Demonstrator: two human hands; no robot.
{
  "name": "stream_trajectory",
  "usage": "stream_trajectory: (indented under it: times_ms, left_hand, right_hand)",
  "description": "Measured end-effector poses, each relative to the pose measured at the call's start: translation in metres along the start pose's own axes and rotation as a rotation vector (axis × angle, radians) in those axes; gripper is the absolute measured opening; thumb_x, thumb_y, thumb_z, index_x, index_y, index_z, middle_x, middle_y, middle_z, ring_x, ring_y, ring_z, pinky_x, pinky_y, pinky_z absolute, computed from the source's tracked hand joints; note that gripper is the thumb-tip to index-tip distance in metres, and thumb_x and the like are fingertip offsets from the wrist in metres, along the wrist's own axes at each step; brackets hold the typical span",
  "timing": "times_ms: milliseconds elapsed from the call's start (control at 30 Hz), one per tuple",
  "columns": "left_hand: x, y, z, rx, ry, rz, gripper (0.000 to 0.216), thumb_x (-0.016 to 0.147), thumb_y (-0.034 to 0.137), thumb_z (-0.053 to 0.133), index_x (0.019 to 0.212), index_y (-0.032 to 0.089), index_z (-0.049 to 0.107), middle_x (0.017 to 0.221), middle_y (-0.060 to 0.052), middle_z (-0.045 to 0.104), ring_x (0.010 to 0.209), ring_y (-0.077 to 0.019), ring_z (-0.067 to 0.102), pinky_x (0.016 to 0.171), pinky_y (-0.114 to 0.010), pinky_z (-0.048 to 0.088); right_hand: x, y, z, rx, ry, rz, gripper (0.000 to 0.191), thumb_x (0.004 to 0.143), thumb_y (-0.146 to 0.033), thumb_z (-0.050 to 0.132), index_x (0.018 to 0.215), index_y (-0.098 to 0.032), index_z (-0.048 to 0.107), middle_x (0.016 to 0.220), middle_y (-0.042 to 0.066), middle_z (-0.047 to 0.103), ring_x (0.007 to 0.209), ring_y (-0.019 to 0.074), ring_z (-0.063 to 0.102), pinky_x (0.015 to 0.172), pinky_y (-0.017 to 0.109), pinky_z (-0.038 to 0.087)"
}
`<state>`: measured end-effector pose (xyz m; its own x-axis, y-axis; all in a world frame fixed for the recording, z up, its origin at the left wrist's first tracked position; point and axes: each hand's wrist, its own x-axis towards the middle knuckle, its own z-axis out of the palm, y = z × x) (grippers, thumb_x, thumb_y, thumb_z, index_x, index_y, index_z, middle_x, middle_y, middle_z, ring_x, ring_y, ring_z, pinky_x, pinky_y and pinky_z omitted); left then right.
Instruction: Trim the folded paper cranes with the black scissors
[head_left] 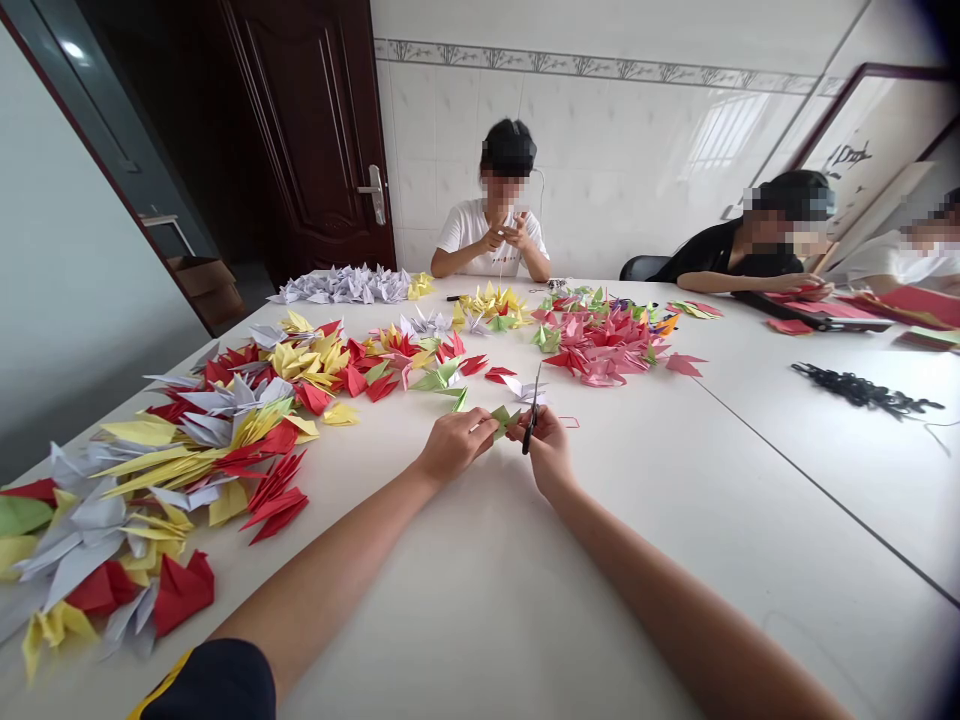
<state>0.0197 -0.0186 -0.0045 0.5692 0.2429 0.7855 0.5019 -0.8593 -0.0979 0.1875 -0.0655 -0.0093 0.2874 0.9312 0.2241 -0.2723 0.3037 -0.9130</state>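
Note:
My left hand [456, 443] pinches a small green folded paper piece [502, 418] just above the white table [675, 520]. My right hand [546, 442] is closed around dark scissors [533, 412], whose blades point up and away beside the green paper. The two hands nearly touch at the table's middle. A thin red thread loop [568, 422] lies just right of my right hand.
Heaps of folded paper cranes in yellow, red, lilac, green and pink [225, 420] cover the table's left and far middle [607, 340]. A person opposite [495, 235] works with both hands; others sit at the right [757, 250]. Black string [862, 390] lies at the right.

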Motion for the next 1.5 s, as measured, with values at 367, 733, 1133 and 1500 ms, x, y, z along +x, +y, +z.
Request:
stream_trajectory:
  times_ms: [367,733,1133,1500]
  left_hand:
    - [-0.005,-0.004,0.003,-0.129,-0.027,-0.066,0.034,0.094,0.008,0.04,0.111,0.021,0.067,0.115,-0.009,0.066,0.092,-0.0179,0.07,0.076,-0.028,0.057]
    - [0.001,0.006,0.003,-0.412,0.116,-0.332,0.021,0.089,0.011,0.051,0.097,0.018,0.069,0.11,-0.01,0.068,0.09,-0.019,0.07,0.077,-0.03,0.059]
    - [0.013,0.018,0.006,-0.921,0.178,-0.879,0.024,0.081,0.039,0.074,0.086,0.016,0.075,0.089,-0.008,0.074,0.081,-0.0215,0.071,0.076,-0.032,0.06]
    - [0.019,0.022,-0.002,-0.962,0.185,-1.02,0.025,0.07,0.038,0.08,0.073,0.015,0.072,0.074,-0.007,0.072,0.074,-0.0238,0.072,0.069,-0.031,0.058]
  right_hand:
    - [0.0,0.003,0.0,-0.05,0.03,-0.097,0.033,0.065,-0.024,0.08,0.073,-0.022,0.048,0.073,-0.003,0.058,0.07,0.014,0.056,0.07,0.031,0.046]
    - [-0.005,0.002,0.004,-0.092,0.057,-0.103,0.036,0.066,-0.028,0.08,0.073,-0.023,0.045,0.071,-0.002,0.059,0.071,0.0166,0.059,0.063,0.03,0.046]
    - [-0.006,0.005,0.004,-0.131,0.033,-0.112,0.035,0.068,-0.029,0.078,0.074,-0.024,0.044,0.067,-0.003,0.058,0.063,0.0146,0.056,0.061,0.03,0.046]
    - [-0.009,0.004,0.005,-0.137,0.024,-0.118,0.032,0.069,-0.029,0.078,0.074,-0.024,0.046,0.07,-0.002,0.062,0.067,0.0166,0.061,0.061,0.031,0.048]
